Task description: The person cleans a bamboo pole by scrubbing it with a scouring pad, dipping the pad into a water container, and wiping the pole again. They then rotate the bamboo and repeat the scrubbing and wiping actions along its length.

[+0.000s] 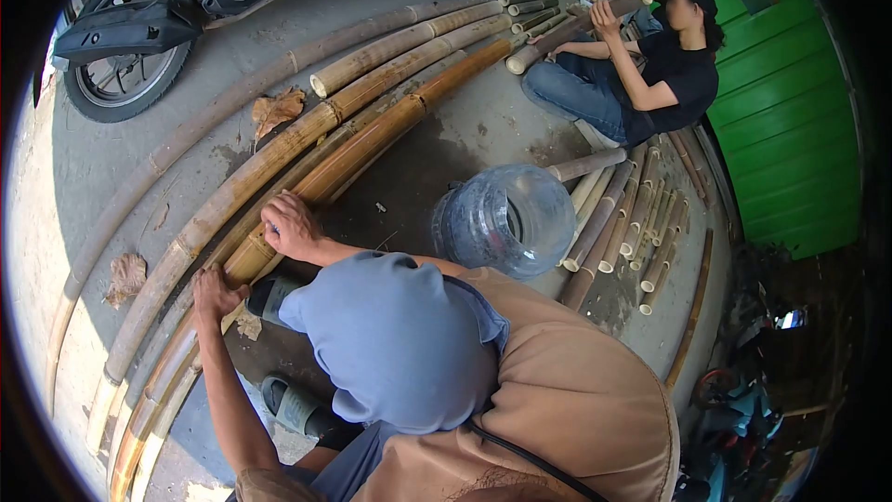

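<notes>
My left hand [218, 295] is closed around a long, shiny brown bamboo pole [372, 138] on the ground. Farther up the same pole, my right hand [292, 225] grips it from above with curled fingers. The undersides of both hands' fingers are hidden. More long bamboo poles lie alongside, among them a tan pole [237, 184] just beyond my hands. Sandalled feet are close to the pole, one sandal [295, 403] showing below my arms. A blue cloth cap [395, 344] covers part of the view.
A clear plastic water jug [506, 220] stands to the right of my arms. Cut bamboo pieces [613, 223] lie behind it. Another person [664, 74] sits by a green wall [790, 102], holding a thick bamboo piece [581, 30]. A motorcycle wheel [125, 60] stands at upper left.
</notes>
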Demonstrator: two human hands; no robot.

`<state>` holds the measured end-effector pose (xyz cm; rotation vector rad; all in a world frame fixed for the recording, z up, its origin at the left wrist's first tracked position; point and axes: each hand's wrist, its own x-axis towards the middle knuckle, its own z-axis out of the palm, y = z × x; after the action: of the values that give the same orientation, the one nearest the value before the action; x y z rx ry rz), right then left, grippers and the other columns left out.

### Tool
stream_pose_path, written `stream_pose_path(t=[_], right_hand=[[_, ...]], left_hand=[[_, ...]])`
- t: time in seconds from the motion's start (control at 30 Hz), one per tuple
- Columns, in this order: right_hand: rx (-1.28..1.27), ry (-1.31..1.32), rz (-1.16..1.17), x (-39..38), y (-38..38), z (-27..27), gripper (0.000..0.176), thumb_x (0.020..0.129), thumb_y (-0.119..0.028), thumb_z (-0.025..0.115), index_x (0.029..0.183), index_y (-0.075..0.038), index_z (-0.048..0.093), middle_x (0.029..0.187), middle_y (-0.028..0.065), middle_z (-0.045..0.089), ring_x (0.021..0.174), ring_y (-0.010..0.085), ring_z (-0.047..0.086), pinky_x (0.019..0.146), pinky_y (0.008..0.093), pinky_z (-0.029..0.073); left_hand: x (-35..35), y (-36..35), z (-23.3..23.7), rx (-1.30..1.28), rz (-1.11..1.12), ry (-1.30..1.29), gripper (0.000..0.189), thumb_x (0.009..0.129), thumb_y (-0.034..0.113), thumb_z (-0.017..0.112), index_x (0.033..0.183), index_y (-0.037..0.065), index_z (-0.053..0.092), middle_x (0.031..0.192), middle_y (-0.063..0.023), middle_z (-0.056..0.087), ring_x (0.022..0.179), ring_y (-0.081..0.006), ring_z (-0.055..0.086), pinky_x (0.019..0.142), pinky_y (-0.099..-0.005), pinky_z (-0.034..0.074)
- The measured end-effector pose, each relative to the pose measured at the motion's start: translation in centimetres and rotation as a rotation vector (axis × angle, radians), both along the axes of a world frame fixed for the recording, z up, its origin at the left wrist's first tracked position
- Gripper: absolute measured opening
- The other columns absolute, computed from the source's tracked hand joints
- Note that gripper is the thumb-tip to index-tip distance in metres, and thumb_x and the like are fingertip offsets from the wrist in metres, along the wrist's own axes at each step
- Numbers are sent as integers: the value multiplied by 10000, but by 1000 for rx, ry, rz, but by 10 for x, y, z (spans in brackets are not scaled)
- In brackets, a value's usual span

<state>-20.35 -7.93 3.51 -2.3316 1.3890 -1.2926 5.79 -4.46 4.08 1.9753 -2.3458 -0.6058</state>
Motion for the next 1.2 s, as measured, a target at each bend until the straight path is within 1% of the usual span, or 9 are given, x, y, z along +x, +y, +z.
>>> stream_pose_path(t=[0.13, 0.27, 0.37, 0.43, 0.57, 0.7, 0.97, 1.03, 1.2], right_hand=[[9, 62, 181, 1, -2, 1, 126, 833, -120, 669, 934, -75, 609, 947, 145, 626, 1006, 380, 633, 1093, 501, 476], [-82, 42, -138, -90, -47, -1, 118, 820, -77, 657, 901, -64, 572, 880, 161, 603, 895, 414, 596, 893, 535, 484], [-84, 41, -313, -142, -65, -3, 124, 813, -65, 647, 903, -54, 562, 896, 180, 592, 904, 436, 571, 888, 552, 464], [-70, 58, -358, -122, -57, 0, 139, 803, -55, 645, 906, -54, 553, 895, 177, 580, 905, 436, 567, 898, 560, 460], [-10, 2, 25, -12, -3, -9, 136, 828, -76, 641, 950, -58, 584, 988, 167, 612, 1057, 402, 609, 1105, 563, 453], [10, 51, 207, 3, -2, -11, 125, 833, -72, 649, 947, -59, 600, 1000, 161, 625, 1060, 392, 627, 1104, 542, 468], [-59, 84, -379, -159, -75, -1, 107, 812, -58, 639, 907, -60, 588, 911, 161, 626, 911, 425, 595, 865, 551, 470], [-2, 80, -378, -129, -66, 0, 111, 807, -59, 649, 899, -64, 588, 906, 160, 628, 913, 424, 597, 900, 552, 484], [1, -9, 103, 2, 18, -11, 124, 797, -57, 662, 910, -71, 612, 953, 135, 646, 1003, 385, 643, 1076, 524, 489]], left_hand=[[-14, 17, 28, -27, -9, -28, 804, 603, 467, 962, 1155, -15, 630, 1115, -238, 688, 1163, -442, 626, 1033, -498, 512], [-16, 15, 30, -47, 6, -59, 902, 600, 427, 1005, 1282, 27, 571, 1277, -182, 598, 1245, -409, 596, 1061, -490, 518], [-21, 14, 32, -10, 26, -74, 905, 599, 386, 1014, 1302, 41, 561, 1300, -171, 587, 1260, -389, 594, 1071, -483, 526], [-22, 12, 29, -15, 29, -78, 894, 601, 381, 1012, 1300, 48, 565, 1296, -168, 589, 1262, -382, 594, 1064, -486, 529], [-19, 13, 27, -28, 21, -54, 886, 588, 359, 1009, 1297, 55, 571, 1280, -159, 601, 1247, -380, 606, 1044, -482, 541], [-17, 15, 28, -50, 18, 1, 876, 583, 334, 1000, 1293, 51, 572, 1244, -166, 618, 1207, -393, 625, 1014, -486, 549], [-7, 9, 29, -31, -28, 84, 831, 591, 333, 950, 1284, 8, 626, 1210, -205, 665, 1165, -423, 646, 995, -492, 548], [-7, 2, 24, -38, -92, 161, 838, 591, 368, 943, 1284, -7, 661, 1186, -218, 691, 1168, -430, 648, 1001, -489, 545], [-21, 5, 26, 88, -98, 171, 835, 621, 430, 935, 1285, -9, 684, 1159, -256, 729, 1122, -442, 679, 989, -498, 544]])
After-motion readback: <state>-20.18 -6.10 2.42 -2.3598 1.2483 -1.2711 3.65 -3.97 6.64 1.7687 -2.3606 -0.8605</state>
